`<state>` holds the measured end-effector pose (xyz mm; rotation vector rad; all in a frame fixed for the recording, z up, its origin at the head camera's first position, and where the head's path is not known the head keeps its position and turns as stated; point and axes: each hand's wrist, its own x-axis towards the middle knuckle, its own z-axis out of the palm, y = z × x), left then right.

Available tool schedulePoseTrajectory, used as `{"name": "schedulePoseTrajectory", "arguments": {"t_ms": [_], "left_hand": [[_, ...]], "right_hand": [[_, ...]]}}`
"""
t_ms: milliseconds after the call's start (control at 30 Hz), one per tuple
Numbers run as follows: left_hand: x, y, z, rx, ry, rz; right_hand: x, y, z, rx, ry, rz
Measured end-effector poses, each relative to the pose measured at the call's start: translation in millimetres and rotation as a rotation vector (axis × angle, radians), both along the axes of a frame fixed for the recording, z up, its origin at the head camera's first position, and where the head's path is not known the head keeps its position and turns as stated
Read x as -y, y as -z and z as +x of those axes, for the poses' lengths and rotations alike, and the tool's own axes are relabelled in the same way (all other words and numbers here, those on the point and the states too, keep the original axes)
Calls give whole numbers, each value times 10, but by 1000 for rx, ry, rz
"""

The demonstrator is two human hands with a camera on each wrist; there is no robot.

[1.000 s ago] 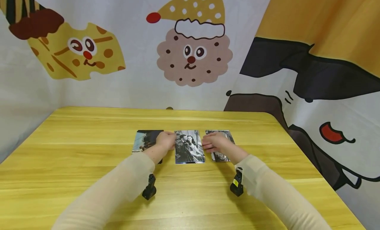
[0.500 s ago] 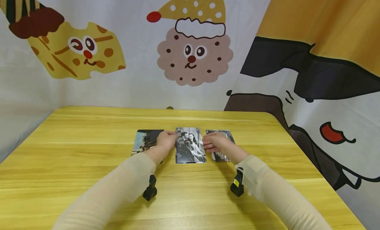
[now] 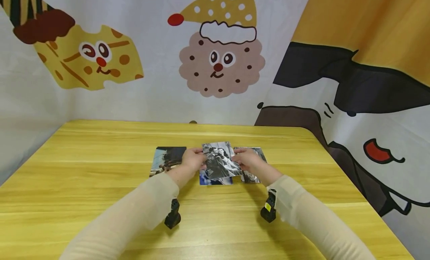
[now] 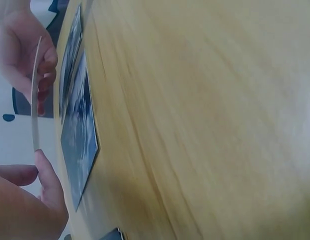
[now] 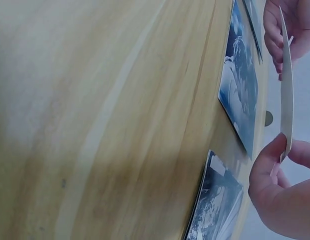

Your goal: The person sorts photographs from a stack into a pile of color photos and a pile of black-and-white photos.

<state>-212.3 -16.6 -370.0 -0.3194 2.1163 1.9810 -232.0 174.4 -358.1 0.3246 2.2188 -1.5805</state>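
Observation:
A black-and-white photo [image 3: 221, 163] of a couple is held up, slightly turned, over the middle of the row. My left hand [image 3: 193, 160] pinches its left edge, and my right hand [image 3: 249, 161] pinches its right edge. Both wrist views show the lifted photo [image 5: 287, 95] edge-on, apart from the prints lying below. Beneath it on the table lies a bluish photo [image 3: 215, 181], partly covered in the head view. To the left lies a colour photo [image 3: 162, 161] with a dark top. Another black-and-white photo [image 3: 251, 178] lies under my right hand, partly hidden by it.
The wooden table [image 3: 208, 222] reaches back to a cartoon-printed curtain [image 3: 154, 103]. A black wrist camera [image 3: 173, 215] hangs below the left sleeve, and another wrist camera [image 3: 268, 209] below the right one.
The couple photo has risen off the middle of the row and tilted, uncovering the bluish photo. My left hand has shifted slightly right; the right hand now grips the photo's right edge.

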Motion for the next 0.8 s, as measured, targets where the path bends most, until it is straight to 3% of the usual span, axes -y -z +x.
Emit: {"name": "schedulePoseTrajectory", "arguments": {"t_ms": [433,800], "left_hand": [[-47,-49,1,-35,37,26],[-222,-85,-8,-53,22,40]], "right_hand": [[-146,-67,21,-16,-6,-4],[-329,-117,55,-54,-9,37]]}}
